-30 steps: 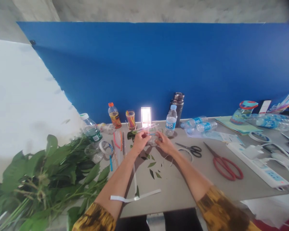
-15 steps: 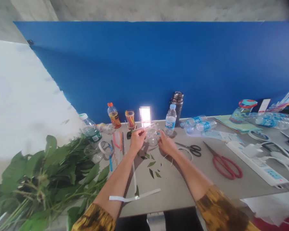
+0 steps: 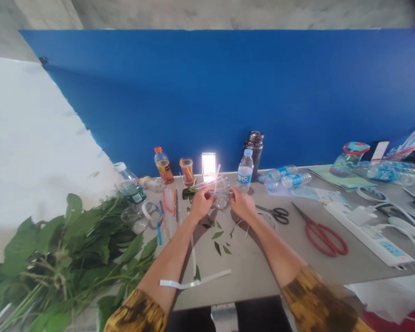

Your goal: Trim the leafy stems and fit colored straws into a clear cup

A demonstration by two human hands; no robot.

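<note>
Table [image 3: 256, 272]: leafy branches [image 3: 65, 258] at near left, partly over the edge. Far edge, left to right: juice bottle [image 3: 164, 167], cup of straws [image 3: 187, 171], water bottle [image 3: 245, 171] w/ flask [image 3: 256, 146] just behind it, then 2 bottles lying down [image 3: 283, 177]. Left hand [image 3: 201, 204] and right hand [image 3: 242, 203] mid-table, clear container [image 3: 222, 196] btwn them. Leaf bits [image 3: 218, 236] just near of hands, paper strip [image 3: 195, 282] at near edge. Right of hands: small scissors [image 3: 275, 213], large scissors [image 3: 320, 233], then power strip [image 3: 373, 235]. Tape roll [image 3: 152, 212] left of hands.
</note>
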